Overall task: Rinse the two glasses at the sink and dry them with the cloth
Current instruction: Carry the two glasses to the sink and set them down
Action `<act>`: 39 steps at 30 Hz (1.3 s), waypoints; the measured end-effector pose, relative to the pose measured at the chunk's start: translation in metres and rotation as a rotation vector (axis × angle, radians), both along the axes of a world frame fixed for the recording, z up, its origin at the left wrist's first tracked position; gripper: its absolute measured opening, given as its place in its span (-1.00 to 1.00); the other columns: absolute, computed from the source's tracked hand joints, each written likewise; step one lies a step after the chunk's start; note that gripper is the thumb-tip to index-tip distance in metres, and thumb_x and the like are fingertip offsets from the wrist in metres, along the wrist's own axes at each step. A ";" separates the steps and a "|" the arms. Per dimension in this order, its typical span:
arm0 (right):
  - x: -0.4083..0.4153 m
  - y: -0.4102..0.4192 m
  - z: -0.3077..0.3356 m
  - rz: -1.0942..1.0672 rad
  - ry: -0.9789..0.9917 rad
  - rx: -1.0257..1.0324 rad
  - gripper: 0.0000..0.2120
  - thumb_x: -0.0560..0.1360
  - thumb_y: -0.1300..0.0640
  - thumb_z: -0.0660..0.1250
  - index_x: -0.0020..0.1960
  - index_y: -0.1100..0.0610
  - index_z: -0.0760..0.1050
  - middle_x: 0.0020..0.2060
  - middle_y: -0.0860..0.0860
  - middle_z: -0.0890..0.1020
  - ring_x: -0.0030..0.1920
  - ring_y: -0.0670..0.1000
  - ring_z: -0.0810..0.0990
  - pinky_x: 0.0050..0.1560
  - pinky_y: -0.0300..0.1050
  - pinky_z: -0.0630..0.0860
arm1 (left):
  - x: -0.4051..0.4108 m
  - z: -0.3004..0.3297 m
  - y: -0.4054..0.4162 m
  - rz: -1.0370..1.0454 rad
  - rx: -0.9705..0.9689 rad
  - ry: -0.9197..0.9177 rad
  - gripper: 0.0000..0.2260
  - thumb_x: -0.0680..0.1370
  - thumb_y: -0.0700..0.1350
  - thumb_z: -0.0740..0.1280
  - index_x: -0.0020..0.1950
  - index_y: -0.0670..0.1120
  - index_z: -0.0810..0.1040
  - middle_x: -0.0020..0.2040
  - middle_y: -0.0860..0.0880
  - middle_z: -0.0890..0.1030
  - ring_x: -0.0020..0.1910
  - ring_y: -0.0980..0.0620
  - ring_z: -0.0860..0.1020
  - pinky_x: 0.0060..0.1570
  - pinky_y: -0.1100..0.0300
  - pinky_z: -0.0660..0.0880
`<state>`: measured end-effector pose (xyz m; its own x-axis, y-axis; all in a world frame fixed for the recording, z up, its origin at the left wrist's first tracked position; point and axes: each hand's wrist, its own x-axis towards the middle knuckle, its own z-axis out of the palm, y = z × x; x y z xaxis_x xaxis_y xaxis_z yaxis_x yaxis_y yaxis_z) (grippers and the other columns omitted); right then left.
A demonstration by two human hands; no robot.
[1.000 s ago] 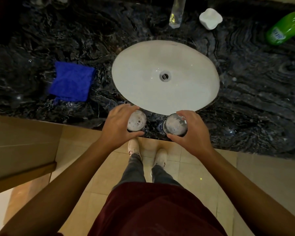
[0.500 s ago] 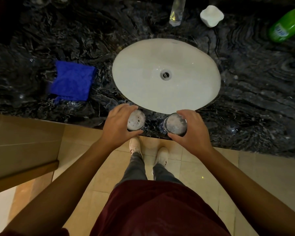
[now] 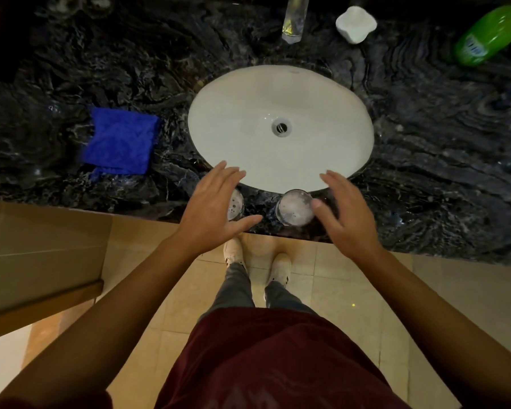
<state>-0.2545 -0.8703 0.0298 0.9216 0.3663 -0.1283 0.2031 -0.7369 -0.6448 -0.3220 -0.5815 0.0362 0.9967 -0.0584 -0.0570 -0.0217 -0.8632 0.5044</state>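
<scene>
Two clear glasses with foamy residue stand on the black marble counter at the near rim of the white oval sink point(image 3: 331, 93). The left glass point(image 3: 236, 206) is half hidden under my left hand point(image 3: 213, 211), which hovers over it with fingers spread. The right glass point(image 3: 295, 207) shows fully; my right hand point(image 3: 344, 214) is open just to its right, thumb near the rim. A folded blue cloth point(image 3: 121, 141) lies on the counter left of the sink.
At the back stand a metal tap point(image 3: 294, 19), a white soap dish point(image 3: 356, 23) and a green bottle point(image 3: 490, 36). White items sit at the right edge. The counter's front edge point(image 3: 396, 246) runs just behind my hands, above a tiled floor.
Both hands have let go of the glasses and opened, fingers spreading above them. The glasses stay standing where they were on the counter.
</scene>
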 end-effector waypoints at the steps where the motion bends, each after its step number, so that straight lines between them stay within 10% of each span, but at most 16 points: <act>1: 0.004 -0.010 -0.005 -0.043 -0.045 -0.051 -0.42 0.65 -0.19 0.14 0.59 0.06 0.30 0.59 0.04 0.33 0.60 0.05 0.24 0.55 0.10 0.22 | 0.003 0.003 -0.007 -0.027 0.000 0.002 -0.21 0.52 0.36 0.33 0.56 -0.15 0.35 0.56 -0.15 0.38 0.65 -0.17 0.14 0.59 -0.13 0.15; 12: 0.014 -0.088 -0.071 -0.059 -0.105 -0.487 -0.30 0.65 -0.37 -0.18 0.65 -0.02 0.16 0.66 0.14 0.14 0.67 0.21 0.01 0.62 0.31 -0.03 | 0.042 0.005 -0.087 -0.248 0.062 0.158 -0.06 0.42 0.32 0.50 0.65 -0.03 0.18 0.65 -0.12 0.24 0.68 -0.18 -0.01 0.61 -0.17 0.02; 21: 0.011 -0.091 -0.093 -0.070 -0.185 -0.532 -0.39 0.69 -0.24 0.03 0.66 0.00 0.14 0.66 0.14 0.15 0.66 0.24 0.05 0.60 0.34 0.01 | 0.042 -0.005 -0.102 -0.231 0.163 0.259 -0.14 0.43 0.03 0.60 0.62 0.00 0.24 0.55 -0.16 0.38 0.61 -0.23 0.20 0.54 -0.22 0.23; 33: 0.011 -0.090 -0.097 -0.091 -0.202 -0.491 -0.40 0.68 -0.23 0.06 0.66 -0.02 0.18 0.66 0.13 0.16 0.66 0.22 0.06 0.60 0.32 0.00 | 0.062 0.020 -0.092 0.078 -0.446 0.361 -0.28 0.30 0.04 0.68 0.36 -0.02 0.43 0.22 0.10 0.63 0.22 0.16 0.62 0.25 0.18 0.59; 39: 0.013 -0.087 -0.093 -0.119 -0.206 -0.472 -0.43 0.66 -0.18 0.12 0.63 -0.02 0.25 0.65 0.13 0.20 0.66 0.21 0.08 0.61 0.31 0.00 | 0.092 0.037 -0.081 0.270 -0.848 0.272 -0.24 0.29 -0.08 0.66 0.42 -0.13 0.41 0.22 -0.13 0.68 0.24 -0.03 0.66 0.26 0.12 0.58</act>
<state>-0.2410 -0.9571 -0.0628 0.9768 0.2035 -0.0659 0.1877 -0.9631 -0.1930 -0.2297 -0.6629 0.0733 0.9412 0.0448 -0.3350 0.3377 -0.1619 0.9272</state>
